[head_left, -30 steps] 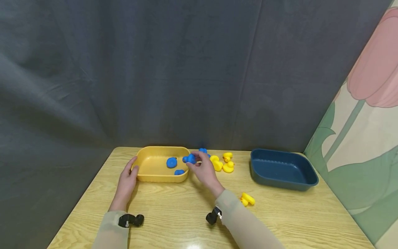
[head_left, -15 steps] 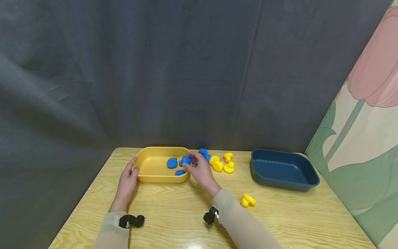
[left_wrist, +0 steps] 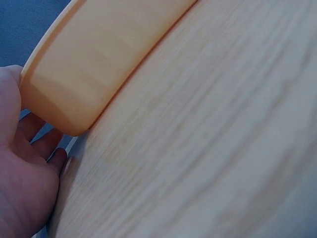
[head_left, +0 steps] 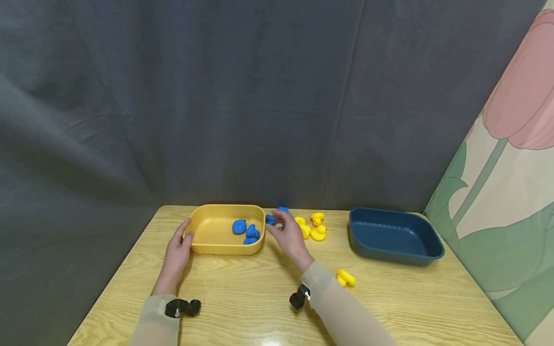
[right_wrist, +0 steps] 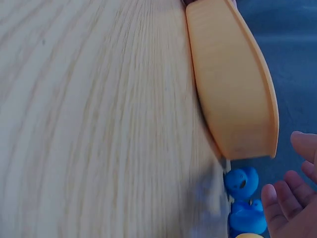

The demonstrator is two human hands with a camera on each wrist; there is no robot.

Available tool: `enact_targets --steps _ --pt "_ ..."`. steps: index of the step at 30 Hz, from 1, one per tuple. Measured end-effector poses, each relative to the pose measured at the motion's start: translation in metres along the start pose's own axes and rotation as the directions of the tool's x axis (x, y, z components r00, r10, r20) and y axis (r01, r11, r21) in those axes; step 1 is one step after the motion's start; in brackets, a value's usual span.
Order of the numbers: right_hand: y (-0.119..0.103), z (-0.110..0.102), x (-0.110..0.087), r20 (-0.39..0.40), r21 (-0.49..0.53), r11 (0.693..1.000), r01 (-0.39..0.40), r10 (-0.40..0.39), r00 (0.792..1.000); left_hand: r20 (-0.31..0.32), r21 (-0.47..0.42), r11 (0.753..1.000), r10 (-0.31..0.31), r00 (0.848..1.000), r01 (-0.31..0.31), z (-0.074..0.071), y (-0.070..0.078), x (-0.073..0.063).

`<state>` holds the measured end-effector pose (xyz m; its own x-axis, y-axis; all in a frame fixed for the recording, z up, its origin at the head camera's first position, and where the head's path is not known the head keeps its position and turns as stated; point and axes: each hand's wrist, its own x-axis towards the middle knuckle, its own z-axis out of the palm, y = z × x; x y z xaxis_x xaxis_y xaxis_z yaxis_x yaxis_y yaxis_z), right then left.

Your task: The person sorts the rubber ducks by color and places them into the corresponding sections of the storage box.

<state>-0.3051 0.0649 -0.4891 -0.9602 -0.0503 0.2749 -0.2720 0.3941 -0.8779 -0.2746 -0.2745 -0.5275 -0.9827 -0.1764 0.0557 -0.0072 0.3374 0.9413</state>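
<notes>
My left hand [head_left: 175, 247] grips the left end of a yellow plastic basin [head_left: 212, 228], thumb at the near side and fingers round the outer wall. Inside the basin's right half lie three blue rubber ducks [head_left: 239, 227]. Just beyond its right end, my right hand [head_left: 292, 240] hovers with fingers apart and nothing held. Below those fingers, in the right wrist view, are two more blue ducks [right_wrist: 241, 182] on the table. The hand partly hides them in the head view. In the left wrist view, the basin's outer wall [left_wrist: 94, 64] rises beside the left hand [left_wrist: 25, 183].
Several yellow rubber ducks [head_left: 318, 233] lie right of my right hand, one partly covered by it. Another yellow duck [head_left: 346, 277] lies nearer, beside the right sleeve. A dark blue basin [head_left: 396, 240] stands at the right. A grey curtain [head_left: 259, 105] hangs behind the table.
My right hand has let a blue duck go into the yellow basin and drawn back right, over the blue ducks outside. The left hand stays on the basin.
</notes>
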Motion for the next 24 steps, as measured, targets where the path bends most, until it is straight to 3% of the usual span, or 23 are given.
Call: enact_targets --steps 7,15,24 --pt "0.009 -0.004 0.005 0.016 -0.013 0.999 -0.037 0.037 0.999 -0.001 -0.002 1.000 -0.009 1.000 0.009 0.001 -0.001 0.000" --pt "0.016 -0.006 0.010 0.080 -0.095 0.995 -0.012 0.019 0.997 -0.002 0.000 1.000 0.007 1.000 -0.007 0.000 -0.001 -0.001" --pt "0.022 -0.005 0.015 0.160 -0.111 0.993 -0.038 0.056 0.986 -0.006 0.004 1.000 0.022 1.000 -0.022 0.000 -0.003 0.000"
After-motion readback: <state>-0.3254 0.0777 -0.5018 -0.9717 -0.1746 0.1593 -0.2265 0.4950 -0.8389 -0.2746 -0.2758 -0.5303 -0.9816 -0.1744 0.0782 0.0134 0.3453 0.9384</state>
